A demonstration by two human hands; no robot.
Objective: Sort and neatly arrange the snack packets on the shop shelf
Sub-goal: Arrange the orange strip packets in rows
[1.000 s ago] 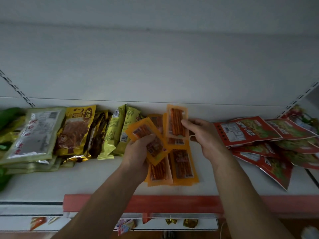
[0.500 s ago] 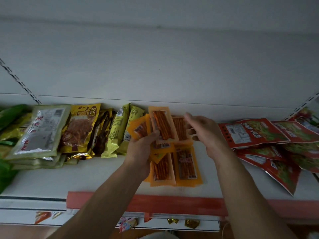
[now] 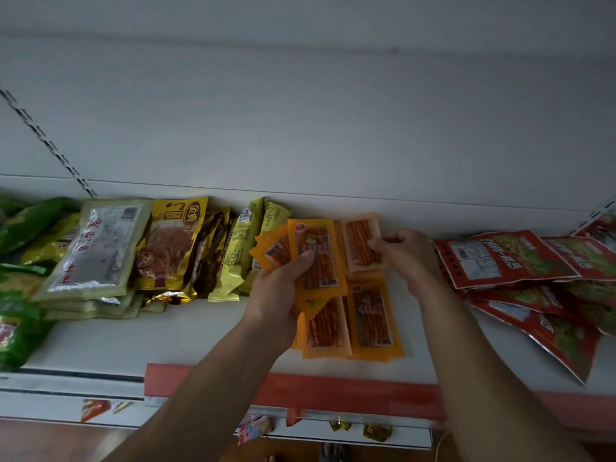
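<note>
My left hand (image 3: 278,288) holds a fan of several orange snack-stick packets (image 3: 316,255) above the white shelf (image 3: 166,335), thumb pressed on the front one. My right hand (image 3: 403,253) pinches another orange packet (image 3: 361,243) at its right edge, near the shelf's back wall. Two more orange packets (image 3: 371,320) lie flat side by side on the shelf below my hands, partly hidden by the fan.
Yellow and gold packets (image 3: 176,248) and a silver-green stack (image 3: 96,251) crowd the left, with green bags (image 3: 20,328) at the far left. Red packets (image 3: 506,258) sprawl on the right. A red price rail (image 3: 333,391) edges the shelf front; small sweets lie on the shelf below.
The packet my right hand held a second ago now sits at the front of the left hand's fan. My right hand has taken hold of another orange packet at the back.
</note>
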